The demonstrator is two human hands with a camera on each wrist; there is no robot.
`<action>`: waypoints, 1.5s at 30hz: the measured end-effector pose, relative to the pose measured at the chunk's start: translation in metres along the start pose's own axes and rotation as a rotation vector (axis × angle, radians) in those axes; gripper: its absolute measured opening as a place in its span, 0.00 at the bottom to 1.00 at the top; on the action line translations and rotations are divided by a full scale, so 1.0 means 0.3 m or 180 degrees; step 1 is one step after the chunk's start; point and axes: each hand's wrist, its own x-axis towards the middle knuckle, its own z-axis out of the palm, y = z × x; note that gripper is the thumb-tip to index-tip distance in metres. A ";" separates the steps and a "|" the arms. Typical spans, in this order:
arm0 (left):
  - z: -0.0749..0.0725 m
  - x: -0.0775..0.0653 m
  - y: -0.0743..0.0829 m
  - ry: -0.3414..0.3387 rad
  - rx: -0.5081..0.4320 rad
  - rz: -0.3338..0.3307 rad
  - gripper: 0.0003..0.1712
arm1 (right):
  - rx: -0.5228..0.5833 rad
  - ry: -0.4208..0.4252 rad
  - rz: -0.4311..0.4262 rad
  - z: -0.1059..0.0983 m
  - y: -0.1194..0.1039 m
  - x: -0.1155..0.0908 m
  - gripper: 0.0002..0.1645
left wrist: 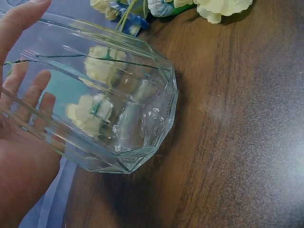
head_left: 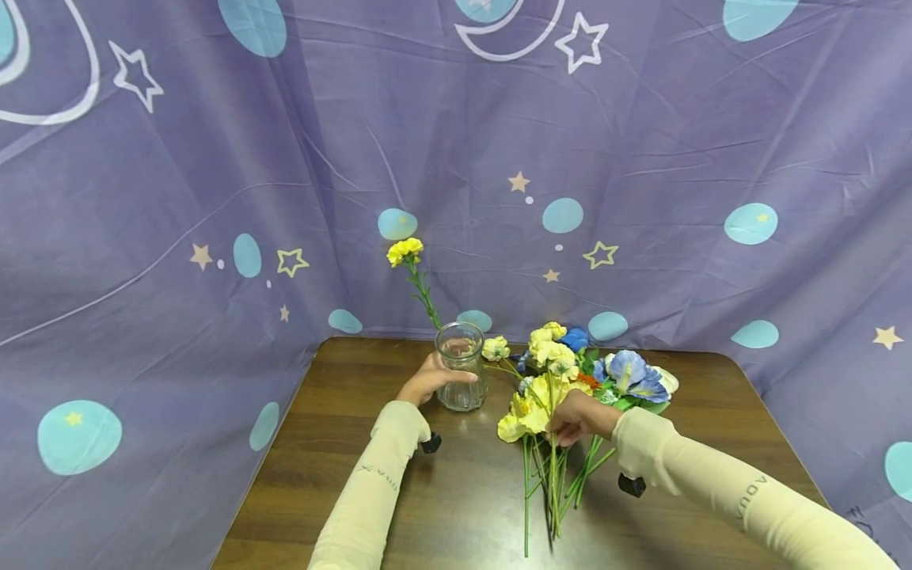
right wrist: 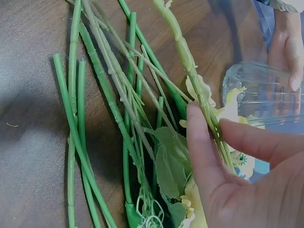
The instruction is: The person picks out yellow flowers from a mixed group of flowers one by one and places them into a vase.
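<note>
My left hand [head_left: 440, 378] grips a clear, faceted glass vase [head_left: 463, 394], thumb across the near side and fingers behind it. In the left wrist view the glass [left wrist: 137, 123] shows its many-sided base over the wood. One yellow carnation [head_left: 404, 251] leans out of the vase to the left on a long green stem. My right hand [head_left: 580, 416] pinches a green flower stem [right wrist: 195, 78] between thumb and fingers. It works at a pile of artificial flowers, where large yellow blooms [head_left: 526, 416] lie beside the fingers. Loose green stems [right wrist: 126, 95] stretch toward the near side.
Blue iris-like blooms [head_left: 634, 374], a deep blue flower [head_left: 574, 339] and more pale yellow flowers [head_left: 550, 342] lie in the pile's far part. Everything rests on a brown wooden table [head_left: 442, 507]. A purple patterned cloth [head_left: 456, 158] hangs behind and at both sides.
</note>
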 end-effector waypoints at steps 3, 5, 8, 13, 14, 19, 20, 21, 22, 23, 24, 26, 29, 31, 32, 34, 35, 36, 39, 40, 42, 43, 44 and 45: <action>0.001 -0.001 0.002 0.0020 0.0025 -0.0008 0.45 | 0.0031 0.0042 0.0016 0.002 0.000 -0.001 0.05; 0.002 -0.003 0.003 0.0017 0.0016 -0.0021 0.45 | 0.0061 0.0056 0.0019 0.003 0.000 -0.004 0.05; 0.003 -0.008 0.007 -0.0001 0.0001 -0.0020 0.45 | 0.0102 0.0065 0.0017 0.006 0.001 -0.009 0.05; 0.004 -0.012 0.010 -0.0030 -0.0007 0.0053 0.46 | 0.0094 0.0085 -0.0005 0.006 0.001 -0.017 0.05; 0.004 -0.012 0.010 -0.0030 -0.0017 0.0062 0.46 | 0.0094 0.0098 -0.0005 0.006 -0.001 -0.018 0.05; 0.003 -0.008 0.012 0.0018 -0.0002 0.0017 0.44 | -0.0046 0.0193 0.0041 0.003 -0.014 -0.018 0.05; 0.003 -0.007 0.012 0.0025 0.0006 0.0011 0.43 | -0.0083 0.0211 0.0044 0.002 -0.018 -0.017 0.04; 0.003 -0.006 0.011 0.0026 0.0014 0.0014 0.43 | -0.0109 0.0227 0.0042 0.001 -0.019 -0.016 0.04; 0.002 -0.006 0.010 0.0019 0.0015 0.0023 0.43 | -0.0103 0.0240 0.0034 -0.001 -0.021 -0.017 0.04; 0.002 -0.006 0.010 0.0012 0.0017 0.0035 0.44 | -0.0100 0.0246 0.0024 -0.002 -0.023 -0.017 0.04; 0.001 -0.007 0.009 0.0005 0.0025 0.0051 0.44 | -0.0094 0.0250 0.0015 -0.005 -0.024 -0.019 0.04; 0.000 -0.007 0.008 -0.0014 0.0044 0.0073 0.44 | -0.0098 0.0252 -0.0003 -0.010 -0.028 -0.024 0.04; -0.003 -0.008 0.006 -0.0034 0.0062 0.0102 0.45 | -0.0073 0.0197 -0.0001 -0.023 -0.038 -0.035 0.05; -0.004 -0.007 0.005 -0.0034 0.0048 0.0100 0.44 | -0.0076 0.0127 -0.0009 -0.034 -0.045 -0.042 0.06; -0.005 -0.006 0.004 -0.0033 0.0044 0.0117 0.45 | -0.0075 0.0091 -0.0016 -0.039 -0.048 -0.045 0.06; -0.006 -0.004 0.002 -0.0018 0.0015 0.0082 0.44 | -0.0066 0.0023 -0.0036 -0.047 -0.053 -0.049 0.07; -0.007 -0.003 0.002 -0.0014 0.0008 0.0064 0.44 | -0.0061 -0.0012 -0.0055 -0.051 -0.054 -0.051 0.07; -0.007 -0.002 0.002 -0.0013 0.0002 0.0047 0.44 | -0.0056 -0.0040 -0.0069 -0.054 -0.054 -0.052 0.08; -0.008 -0.003 0.002 -0.0008 -0.0008 -0.0011 0.43 | -0.0022 -0.0120 -0.0091 -0.056 -0.053 -0.052 0.09; -0.008 -0.003 0.002 -0.0011 -0.0005 0.0007 0.43 | -0.0010 -0.0148 -0.0093 -0.056 -0.053 -0.053 0.09; -0.007 -0.005 0.001 -0.0016 0.0004 0.0036 0.43 | -0.0004 -0.0182 -0.0085 -0.054 -0.052 -0.052 0.10; -0.006 -0.006 0.001 -0.0018 0.0009 0.0050 0.43 | 0.0001 -0.0188 -0.0080 -0.052 -0.052 -0.052 0.10; -0.005 -0.006 -0.001 -0.0009 0.0022 0.0053 0.43 | -0.0003 -0.0191 -0.0084 -0.052 -0.053 -0.053 0.10; -0.004 -0.005 -0.002 -0.0014 0.0022 0.0079 0.43 | 0.0003 -0.0184 -0.0077 -0.051 -0.053 -0.054 0.10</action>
